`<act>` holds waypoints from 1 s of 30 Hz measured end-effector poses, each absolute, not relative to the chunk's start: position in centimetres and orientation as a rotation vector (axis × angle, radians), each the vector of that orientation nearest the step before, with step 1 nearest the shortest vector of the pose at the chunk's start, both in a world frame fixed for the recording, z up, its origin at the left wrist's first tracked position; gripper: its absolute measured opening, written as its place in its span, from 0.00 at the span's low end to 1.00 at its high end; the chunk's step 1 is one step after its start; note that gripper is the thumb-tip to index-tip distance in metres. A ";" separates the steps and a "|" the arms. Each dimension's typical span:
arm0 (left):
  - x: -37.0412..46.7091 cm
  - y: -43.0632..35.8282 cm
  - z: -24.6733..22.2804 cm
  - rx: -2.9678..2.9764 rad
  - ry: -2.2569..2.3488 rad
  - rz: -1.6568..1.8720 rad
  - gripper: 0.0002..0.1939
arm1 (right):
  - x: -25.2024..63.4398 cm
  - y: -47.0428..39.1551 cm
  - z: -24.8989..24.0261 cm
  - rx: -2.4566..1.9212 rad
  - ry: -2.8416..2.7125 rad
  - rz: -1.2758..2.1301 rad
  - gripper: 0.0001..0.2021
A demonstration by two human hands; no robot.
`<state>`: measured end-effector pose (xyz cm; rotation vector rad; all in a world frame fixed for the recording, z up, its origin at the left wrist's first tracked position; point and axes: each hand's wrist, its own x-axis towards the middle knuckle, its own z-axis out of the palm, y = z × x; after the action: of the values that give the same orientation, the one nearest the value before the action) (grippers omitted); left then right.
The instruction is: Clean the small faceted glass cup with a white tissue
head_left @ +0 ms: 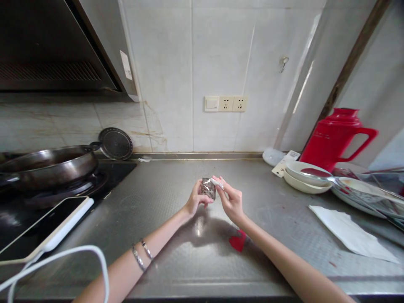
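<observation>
My left hand (pixel 195 200) is closed around a small, clear, shiny container (pixel 208 189) that looks dark and speckled. It is held above the metal counter (pixel 170 252); whether it is a glass or a jar I cannot tell. With the fingers of my right hand (pixel 232 200) I pinch a small white piece, like folded tissue (pixel 216 182), against the container's upper right edge. Below the right wrist, a red scrap (pixel 238 241) lies on the counter, partly beside the forearm.
At left, a steel pan (pixel 47 168) sits on the stove, with a phone and white power bank (pixel 47 231) in front and a white cable (pixel 78 249) crossing the corner. At right are a paper napkin (pixel 350 231), stacked bowls (pixel 307 181), plates (pixel 356 198) and a red thermos (pixel 334 139).
</observation>
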<state>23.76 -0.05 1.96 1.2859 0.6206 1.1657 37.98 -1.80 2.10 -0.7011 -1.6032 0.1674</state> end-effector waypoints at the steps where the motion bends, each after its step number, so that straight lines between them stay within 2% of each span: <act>1: 23.8 0.0 2.0 1.282 0.618 1.170 0.24 | 38.0 -1.9 2.2 -0.663 -1.634 0.150 0.14; 4: 23.8 0.0 1.9 1.272 0.621 1.168 0.24 | 38.1 -1.9 2.3 -0.634 -1.660 0.159 0.14; 7: 23.8 -0.1 1.8 1.278 0.644 1.143 0.25 | 38.1 -1.5 2.5 -0.799 -1.549 0.282 0.12; 12: 24.0 -0.2 1.8 1.273 0.712 1.128 0.24 | 38.1 -1.5 2.8 -0.932 -1.445 0.458 0.20; 17: 24.0 -0.2 1.9 1.301 0.696 1.113 0.26 | 38.0 -2.1 3.2 -0.806 -1.540 0.361 0.14; 24: 24.0 -0.3 1.6 1.338 0.722 1.103 0.25 | 38.2 -1.5 3.1 -0.928 -1.439 0.418 0.23; 30: 24.3 0.1 1.5 1.457 0.647 1.099 0.29 | 38.7 -1.8 3.7 -0.736 -1.653 0.212 0.12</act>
<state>24.29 0.05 1.53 1.4565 0.6469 1.0990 38.75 -1.76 3.67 -0.7356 -1.6531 0.2120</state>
